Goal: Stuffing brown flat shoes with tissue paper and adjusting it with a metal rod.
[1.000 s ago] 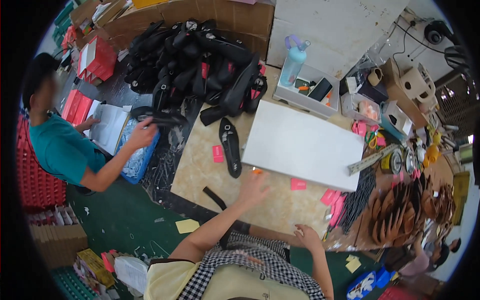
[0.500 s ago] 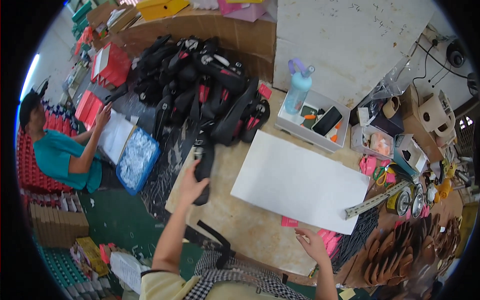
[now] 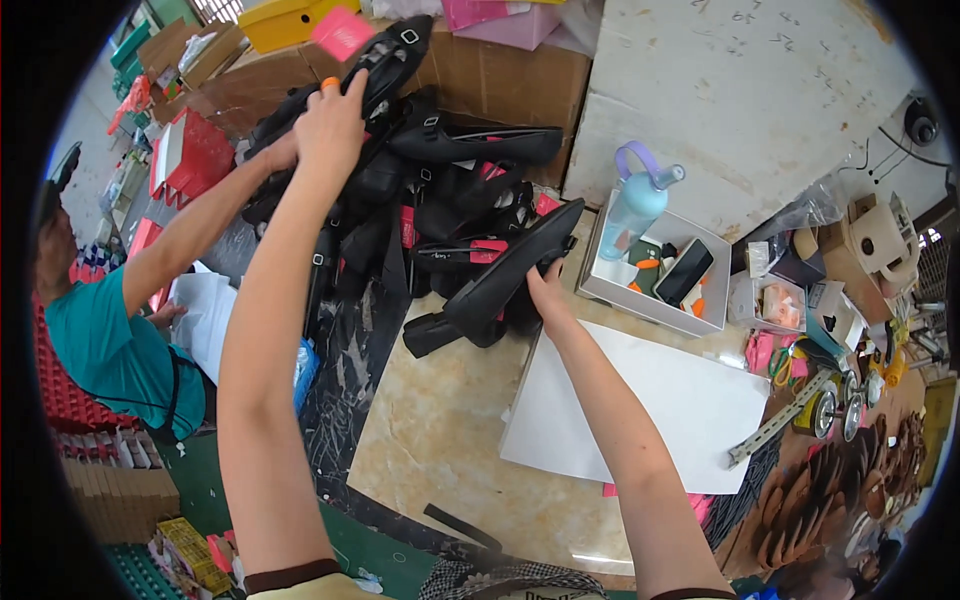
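Observation:
My left hand (image 3: 332, 125), an orange band on one finger, reaches to the far side of a heap of black shoes (image 3: 375, 185). Its fingers close on a black buckled shoe (image 3: 400, 58) raised above the heap. A pink tag (image 3: 343, 33) shows beside that shoe. My right hand (image 3: 547, 297) grips another black shoe (image 3: 515, 262) with a block heel, tilted at the heap's near right side, above the table. The thumb shows; the other fingers are mostly hidden under the shoe. A co-worker's hand (image 3: 284, 152) is close to my left wrist, partly covered by my arm.
A white sheet (image 3: 640, 400) lies under my right forearm on the marbled table (image 3: 430, 450). Behind it stands a white box (image 3: 655, 305) with a phone and a blue bottle (image 3: 632, 212). A metal strip (image 3: 780, 420) and brown pieces (image 3: 815, 500) lie to the right. A co-worker (image 3: 120, 330) stands left.
My left hand has gone from the shoe near the table's left edge to the heap's far side. My right hand has moved forward and taken a shoe. The co-worker's arm now reaches into the heap.

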{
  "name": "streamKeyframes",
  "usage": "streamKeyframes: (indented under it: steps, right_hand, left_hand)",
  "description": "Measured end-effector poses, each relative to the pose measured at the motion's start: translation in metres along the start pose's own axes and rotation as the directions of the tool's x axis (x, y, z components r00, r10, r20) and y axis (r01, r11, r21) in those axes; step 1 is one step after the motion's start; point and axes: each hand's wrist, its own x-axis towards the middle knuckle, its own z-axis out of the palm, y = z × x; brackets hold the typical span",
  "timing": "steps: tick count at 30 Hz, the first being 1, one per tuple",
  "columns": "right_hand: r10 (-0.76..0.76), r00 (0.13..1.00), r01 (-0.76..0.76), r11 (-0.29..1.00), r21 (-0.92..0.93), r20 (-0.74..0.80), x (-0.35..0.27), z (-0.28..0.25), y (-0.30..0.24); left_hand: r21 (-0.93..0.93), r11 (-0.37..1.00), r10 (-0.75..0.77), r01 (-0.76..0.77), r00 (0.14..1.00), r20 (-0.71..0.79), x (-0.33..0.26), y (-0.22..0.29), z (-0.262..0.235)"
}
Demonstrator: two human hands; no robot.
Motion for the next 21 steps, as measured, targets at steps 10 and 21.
streamKeyframes:
  steps: [10,21]
  right_hand:
    - [-0.306,0.943,0.271,0.934,0.234,0.131,0.029,0.057,-0.068]
    - [-0.29,0.939,0.317,0.938,-0.142,0.185,-0.001,0.143,-0.077]
  left_hand:
    - [-0.581,0.719,0.191,-0.381,0.912,-0.362,-0.276,0.111,0.063]
    - [-0.52,0.805,0.437,-0.287,0.879,0.19,-0.244,0.093,0.172]
